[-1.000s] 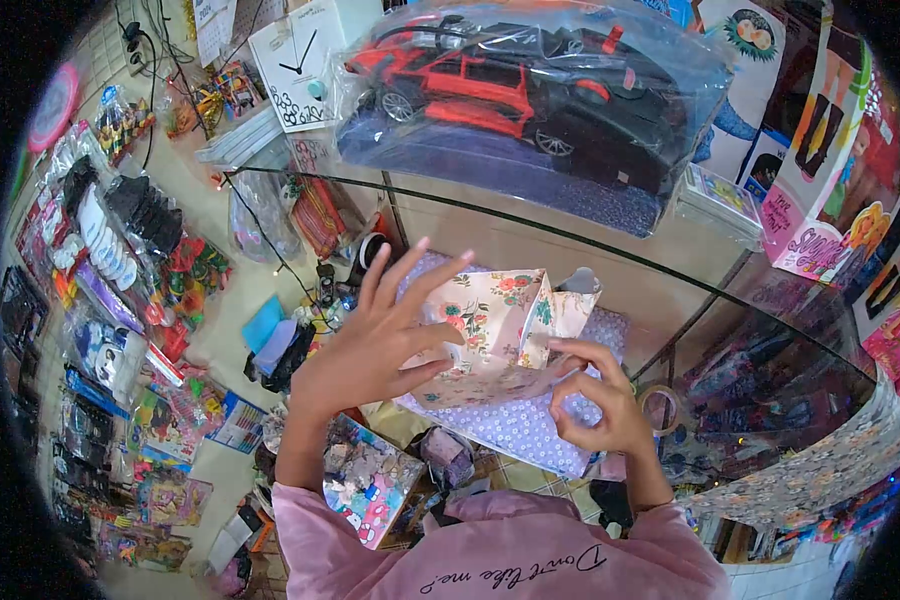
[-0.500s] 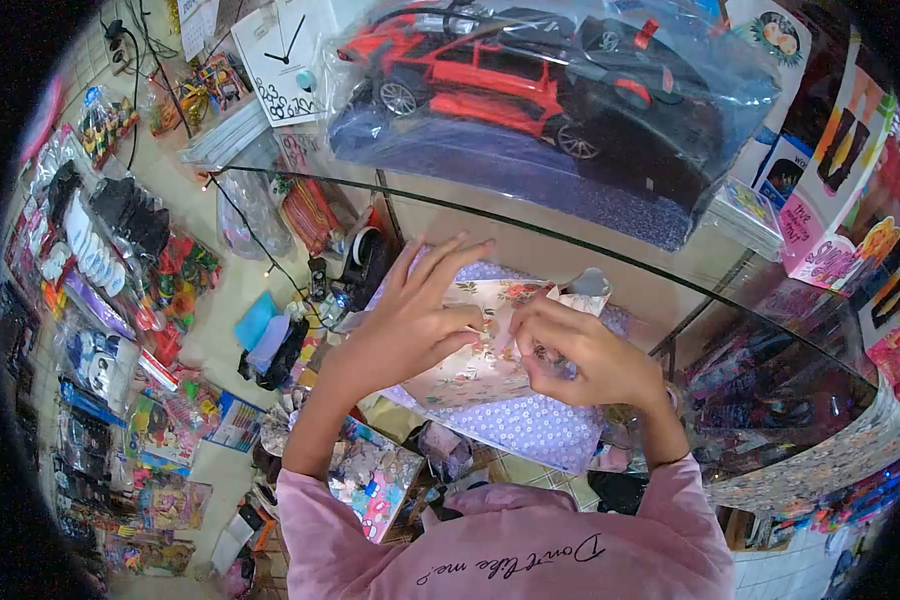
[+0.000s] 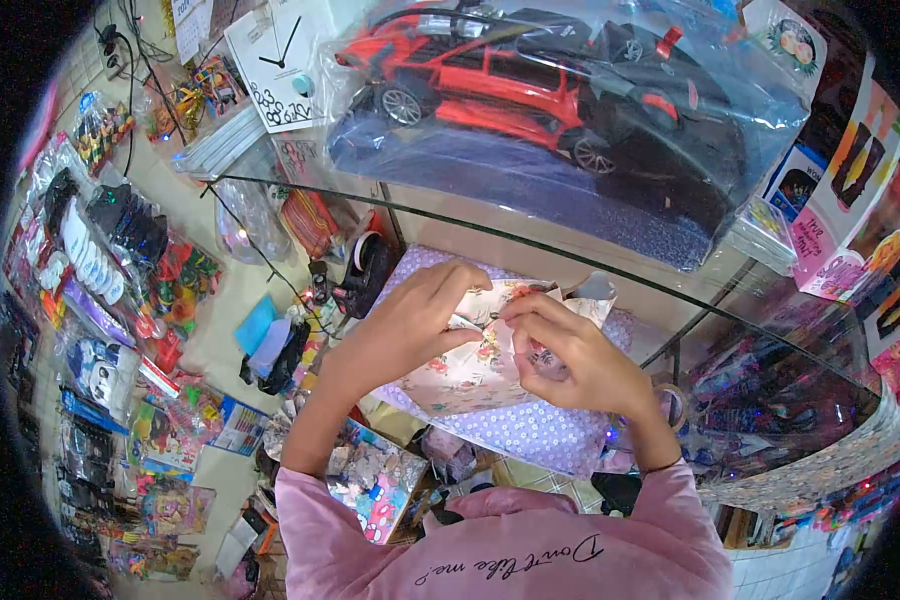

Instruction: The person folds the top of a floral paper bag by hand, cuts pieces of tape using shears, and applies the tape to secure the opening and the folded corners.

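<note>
A cream floral-patterned paper parcel point(image 3: 460, 385) lies in front of me, its paper standing up in a loose curled end at the far right. Beneath it is a purple paper sheet with small white flowers point(image 3: 545, 435). My left hand point(image 3: 420, 315) is over the parcel's left side, fingers curled towards the thumb, a small whitish bit showing by the fingertips. Just opposite, my right hand point(image 3: 575, 355) is closed in a pinch over the parcel's middle. Whatever the fingertips hold is too small to name.
A glass shelf edge point(image 3: 530, 250) crosses beyond the parcel. On it stands a red and black toy car point(image 3: 500, 90) in clear plastic. A tape roll point(image 3: 673, 408) is near my right wrist. Packaged goods point(image 3: 100, 370) hang at left.
My left hand's fingers, spread out before, have curled in towards the thumb. My right hand's fingertips have shifted slightly left, nearer the left hand. The view has tilted a little.
</note>
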### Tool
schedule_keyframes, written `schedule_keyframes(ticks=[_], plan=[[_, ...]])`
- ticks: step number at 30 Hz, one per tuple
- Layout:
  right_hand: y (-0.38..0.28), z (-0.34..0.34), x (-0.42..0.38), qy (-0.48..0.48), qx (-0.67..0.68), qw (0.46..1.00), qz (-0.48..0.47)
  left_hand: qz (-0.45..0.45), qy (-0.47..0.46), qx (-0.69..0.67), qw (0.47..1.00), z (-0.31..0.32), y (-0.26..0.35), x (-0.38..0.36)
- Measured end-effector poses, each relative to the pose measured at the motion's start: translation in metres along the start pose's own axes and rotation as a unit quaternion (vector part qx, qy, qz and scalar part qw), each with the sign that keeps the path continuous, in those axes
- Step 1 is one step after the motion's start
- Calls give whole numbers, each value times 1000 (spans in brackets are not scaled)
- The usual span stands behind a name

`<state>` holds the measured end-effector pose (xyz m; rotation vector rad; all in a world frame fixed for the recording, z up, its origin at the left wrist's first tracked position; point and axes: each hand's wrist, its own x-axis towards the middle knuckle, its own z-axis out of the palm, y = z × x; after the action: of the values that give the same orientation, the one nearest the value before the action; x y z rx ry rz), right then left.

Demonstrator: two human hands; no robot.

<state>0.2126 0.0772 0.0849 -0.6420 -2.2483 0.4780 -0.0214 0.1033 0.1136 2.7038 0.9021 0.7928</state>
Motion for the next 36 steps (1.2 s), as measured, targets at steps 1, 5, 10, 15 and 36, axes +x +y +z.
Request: schedule_keyframes(ticks=[1,5,10,15,36], plan=[[-1,0,-1,0,4,1000,4,13,2,-6,1000,0,-3,1],[-2,2,-7,5,14,1000,11,28,0,22,999,-1,-3,1],[-3,7,-12,14,26,1000,10,77,104,221,967,6,-4,-1],[-6,15,-16,-1,43,998,40,127,153,288,937,24,-21,-19],[-12,16,-51,49,142,987,59,35,290,-64,954,110,68,-68]])
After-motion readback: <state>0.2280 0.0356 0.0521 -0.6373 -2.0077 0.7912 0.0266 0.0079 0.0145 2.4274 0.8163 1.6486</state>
